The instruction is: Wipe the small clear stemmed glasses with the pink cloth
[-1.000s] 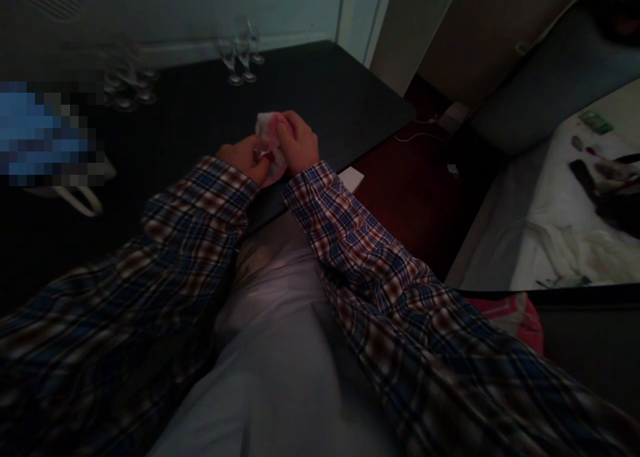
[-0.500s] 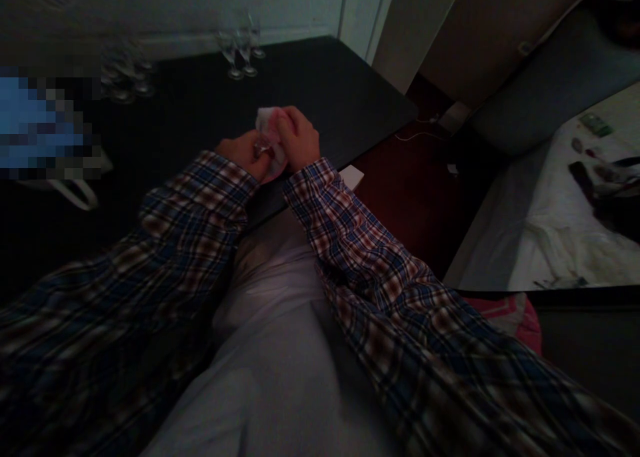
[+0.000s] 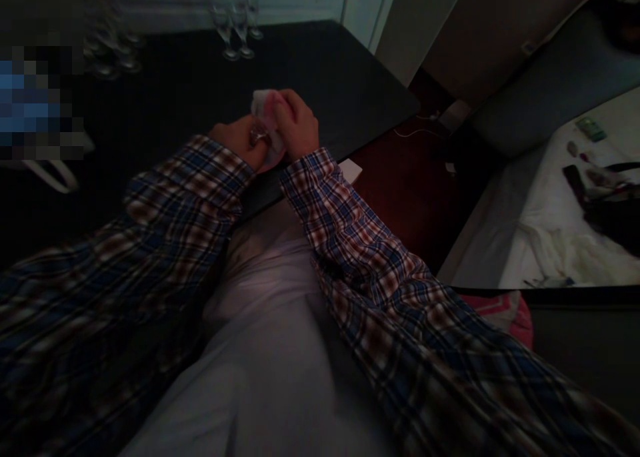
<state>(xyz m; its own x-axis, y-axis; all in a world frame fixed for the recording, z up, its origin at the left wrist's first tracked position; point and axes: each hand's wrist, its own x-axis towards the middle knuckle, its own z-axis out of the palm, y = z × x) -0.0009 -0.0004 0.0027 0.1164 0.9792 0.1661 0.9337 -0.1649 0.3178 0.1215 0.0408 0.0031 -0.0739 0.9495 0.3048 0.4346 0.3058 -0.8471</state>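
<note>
Pink-white cloth (image 3: 265, 103), long axis running forward

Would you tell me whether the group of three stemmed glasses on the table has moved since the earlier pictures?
No: the three stemmed glasses stand in the same place by the back edge of the dark table; only the whole view has shifted.

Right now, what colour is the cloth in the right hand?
The cloth is pink and white, seen in the head view.

Observed: clear object in left hand (image 3: 240, 139) mostly covered by fingers; type indeterminate. Left-hand glasses (image 3: 113, 50) blurred, count unclear. Both sleeves (image 3: 370, 237) cut off.
</note>
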